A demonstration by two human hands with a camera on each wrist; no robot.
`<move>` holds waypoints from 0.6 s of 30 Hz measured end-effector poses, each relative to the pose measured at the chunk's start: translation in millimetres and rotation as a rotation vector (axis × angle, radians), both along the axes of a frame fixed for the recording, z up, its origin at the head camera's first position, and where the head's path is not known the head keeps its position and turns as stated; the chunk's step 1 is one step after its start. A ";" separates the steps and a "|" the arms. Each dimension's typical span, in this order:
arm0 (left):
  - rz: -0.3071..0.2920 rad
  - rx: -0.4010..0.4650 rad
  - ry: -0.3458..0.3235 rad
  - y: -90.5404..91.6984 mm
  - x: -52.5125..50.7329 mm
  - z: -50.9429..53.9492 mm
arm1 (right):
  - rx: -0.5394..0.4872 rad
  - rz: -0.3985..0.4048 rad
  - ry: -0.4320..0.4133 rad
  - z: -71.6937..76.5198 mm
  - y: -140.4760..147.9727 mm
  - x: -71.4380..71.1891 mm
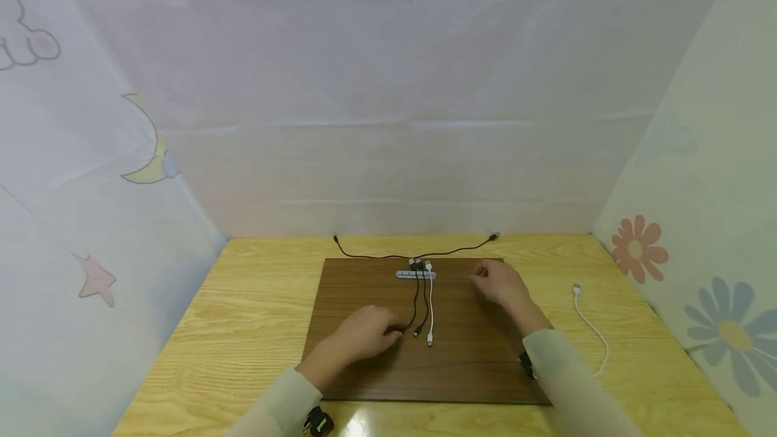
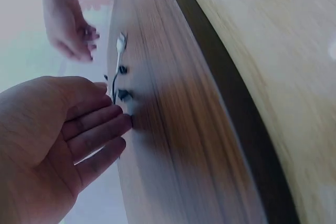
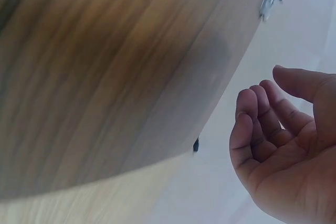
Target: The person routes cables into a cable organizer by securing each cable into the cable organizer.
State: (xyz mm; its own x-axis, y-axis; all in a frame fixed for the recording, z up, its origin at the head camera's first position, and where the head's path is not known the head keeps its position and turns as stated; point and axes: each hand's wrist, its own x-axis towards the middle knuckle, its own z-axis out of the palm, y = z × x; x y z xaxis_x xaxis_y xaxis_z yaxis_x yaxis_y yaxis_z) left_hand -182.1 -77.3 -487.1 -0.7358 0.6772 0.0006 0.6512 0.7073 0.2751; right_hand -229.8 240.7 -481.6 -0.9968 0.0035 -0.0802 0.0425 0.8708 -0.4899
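Note:
A pale grey cable holder (image 1: 402, 274) lies near the far edge of a dark brown board (image 1: 461, 376). Two short black cables and a white cable (image 1: 432, 309) run across it toward me, their USB plugs at the far side. My left hand (image 1: 367, 332) is low over the board, its fingertips beside the near end of the leftmost black cable (image 1: 416, 302); in the left wrist view its fingers are loosely extended. My right hand (image 1: 499, 282) hovers over the board's far right part, fingers relaxed and slightly bent, holding nothing in the right wrist view.
Behind the board a long black cable (image 1: 376, 257) stretches left and right along the yellow wooden table (image 1: 243, 329). Another white cable (image 1: 591, 329) lies to the right of the board, partly behind my right sleeve. Cloth walls (image 1: 388, 154) enclose the table's back and sides.

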 end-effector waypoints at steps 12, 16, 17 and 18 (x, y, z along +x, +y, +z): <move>0.091 -0.024 -0.062 -48.0 -2.0 -0.2 | 0.019 -0.041 -0.035 10.2 40.6 18.7; 0.084 -0.035 -0.089 -57.7 0.5 -1.5 | 0.017 -0.047 -0.040 13.8 54.2 29.3; 0.083 -0.039 -0.100 -60.3 1.2 -1.9 | 0.017 -0.046 -0.037 14.6 58.2 31.9; 0.079 -0.042 -0.109 -62.8 2.0 -2.2 | 0.015 -0.045 -0.034 14.7 62.7 34.2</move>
State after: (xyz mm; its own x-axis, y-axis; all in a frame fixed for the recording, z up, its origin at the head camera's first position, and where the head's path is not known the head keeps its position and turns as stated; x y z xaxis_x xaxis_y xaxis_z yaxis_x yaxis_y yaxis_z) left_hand -180.1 -140.2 -489.3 -0.7812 0.6146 -0.1096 0.5607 0.7679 0.3098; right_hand -195.6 303.4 -467.0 -0.9923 0.0502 -0.1135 0.0985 0.8750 -0.4739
